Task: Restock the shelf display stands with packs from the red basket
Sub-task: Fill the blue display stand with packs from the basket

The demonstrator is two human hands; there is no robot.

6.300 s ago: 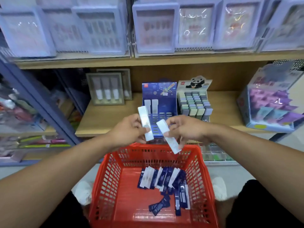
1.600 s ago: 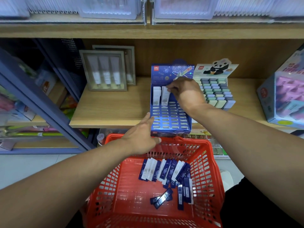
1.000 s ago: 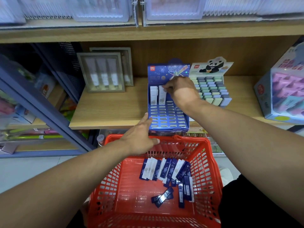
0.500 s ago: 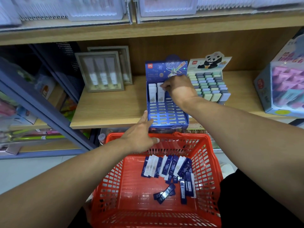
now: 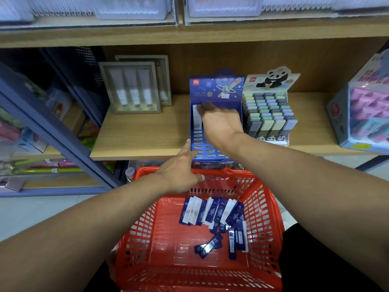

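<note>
A blue display stand [image 5: 207, 149] with rows of slots stands on the wooden shelf [image 5: 143, 133]. One white pack [image 5: 196, 118] stands in its top left slot. My right hand [image 5: 221, 123] lies over the stand's upper rows with its fingers curled, and the fingertips pinch the top of that white pack. It hides whatever stands beside the pack. My left hand [image 5: 181, 171] reaches forward with straight fingers that touch the stand's lower left edge. Below, the red basket [image 5: 147, 239] holds several blue and white packs [image 5: 212, 213].
A panda display stand [image 5: 270, 114] full of pastel items stands right against the blue stand. Framed boxes [image 5: 131, 87] sit at the shelf's left and a large pastel box [image 5: 362, 114] at its right. A blue metal rack [image 5: 48, 131] rises on the left.
My right hand has slid left along the stand's top row and now covers the second white pack. My left hand stays at the stand's lower left edge.
</note>
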